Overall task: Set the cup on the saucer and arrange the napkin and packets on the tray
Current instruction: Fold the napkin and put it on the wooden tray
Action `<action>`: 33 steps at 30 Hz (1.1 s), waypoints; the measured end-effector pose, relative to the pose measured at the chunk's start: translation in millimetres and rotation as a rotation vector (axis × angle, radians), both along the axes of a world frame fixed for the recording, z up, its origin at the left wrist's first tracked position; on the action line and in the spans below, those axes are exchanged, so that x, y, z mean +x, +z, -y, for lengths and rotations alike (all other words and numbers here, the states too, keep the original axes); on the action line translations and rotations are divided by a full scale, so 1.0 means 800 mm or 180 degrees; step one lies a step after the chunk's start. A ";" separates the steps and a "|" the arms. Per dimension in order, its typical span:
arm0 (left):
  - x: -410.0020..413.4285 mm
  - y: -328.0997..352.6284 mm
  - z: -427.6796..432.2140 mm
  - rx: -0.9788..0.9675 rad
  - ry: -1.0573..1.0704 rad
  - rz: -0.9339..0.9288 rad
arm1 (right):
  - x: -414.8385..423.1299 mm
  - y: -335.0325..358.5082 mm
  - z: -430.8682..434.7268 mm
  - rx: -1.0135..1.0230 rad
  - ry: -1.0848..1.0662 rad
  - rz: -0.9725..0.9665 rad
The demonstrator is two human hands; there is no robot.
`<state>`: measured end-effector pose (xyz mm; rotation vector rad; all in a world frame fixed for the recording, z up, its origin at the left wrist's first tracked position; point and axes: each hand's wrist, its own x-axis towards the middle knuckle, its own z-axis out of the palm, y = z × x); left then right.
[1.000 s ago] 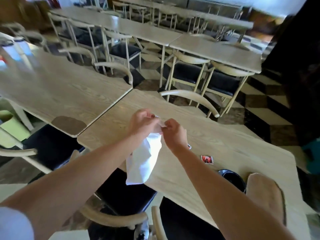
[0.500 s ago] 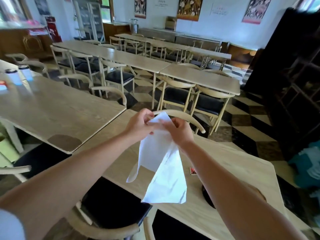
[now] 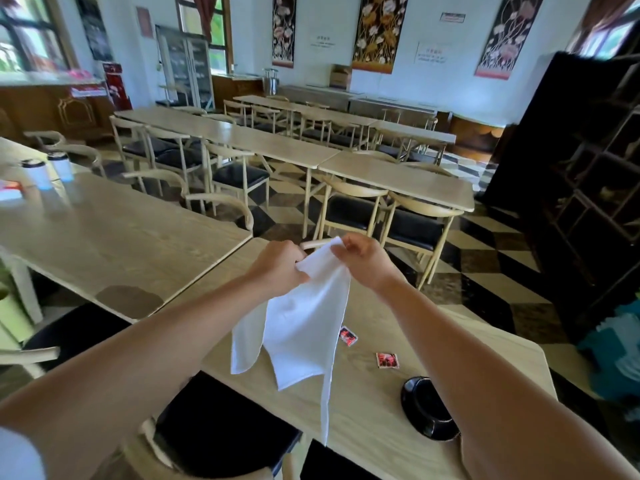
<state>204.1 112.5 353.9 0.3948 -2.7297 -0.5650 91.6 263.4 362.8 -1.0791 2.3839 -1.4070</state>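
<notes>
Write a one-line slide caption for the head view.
Both hands, left hand and right hand, hold a white napkin above the table, two red packets lying beyond.

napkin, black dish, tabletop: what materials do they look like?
Napkin: looks like white woven cloth, matte; it hangs in soft folds from both hands, left hand and right hand.
Black dish: likely glazed ceramic, maybe plastic; glossy black with bright highlights on the rim.
Tabletop: pale wood grain, satin; solid wood or laminate can't be told apart.
</notes>
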 end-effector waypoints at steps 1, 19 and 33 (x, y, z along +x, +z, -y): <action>0.002 -0.002 0.005 -0.0038 0.0078 0.0063 | -0.003 0.004 -0.001 -0.0076 -0.0045 0.0023; 0.064 -0.007 0.080 -0.0018 0.1260 -0.0056 | -0.073 0.014 -0.073 -0.0445 -0.1195 0.0437; 0.078 0.023 0.113 0.0001 0.1411 -0.0772 | -0.085 -0.035 -0.098 0.0235 -0.1111 0.0415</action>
